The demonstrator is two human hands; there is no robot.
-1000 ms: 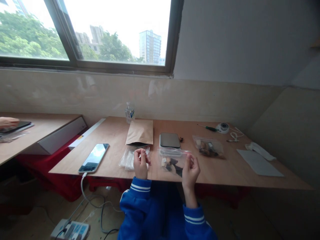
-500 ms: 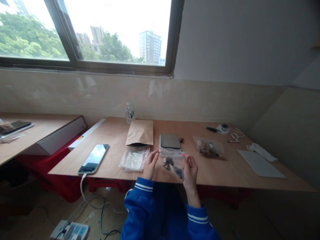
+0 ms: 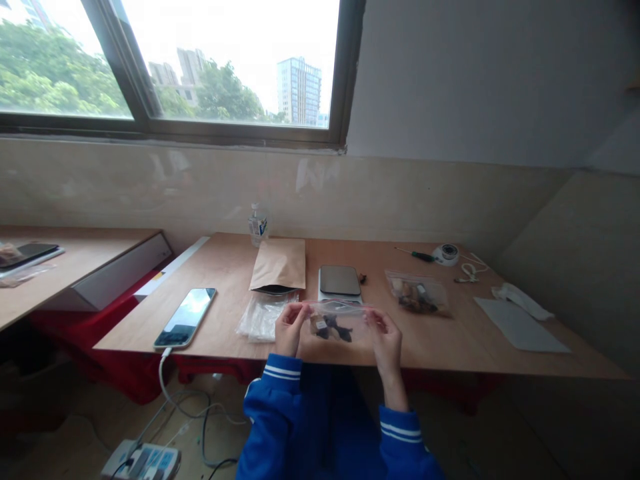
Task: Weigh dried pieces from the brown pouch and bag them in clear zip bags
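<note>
Desk (image 3: 450,343) — plain wood, set against the wall. On it: phone (image 3: 186,316) near the left edge, water bottle (image 3: 258,225) at the back, brown envelope (image 3: 279,264), clear empty bags (image 3: 263,315), dark scale (image 3: 339,281), filled bag (image 3: 416,294), screwdriver (image 3: 415,255), tape roll (image 3: 446,253), white cord (image 3: 469,272) — grey sheet (image 3: 520,325) far right.

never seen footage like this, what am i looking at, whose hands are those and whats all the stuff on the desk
There is no machine here. One camera sits on a person's head and looks forward and down, so the blue-sleeved hands are their own. The left hand and right hand each pinch one end of a clear zip bag with small dark parts inside, held just above the wooden table. On the table lie a phone on a cable, a brown envelope, empty clear bags, a small scale, a second filled bag, a screwdriver and a water bottle.
</note>
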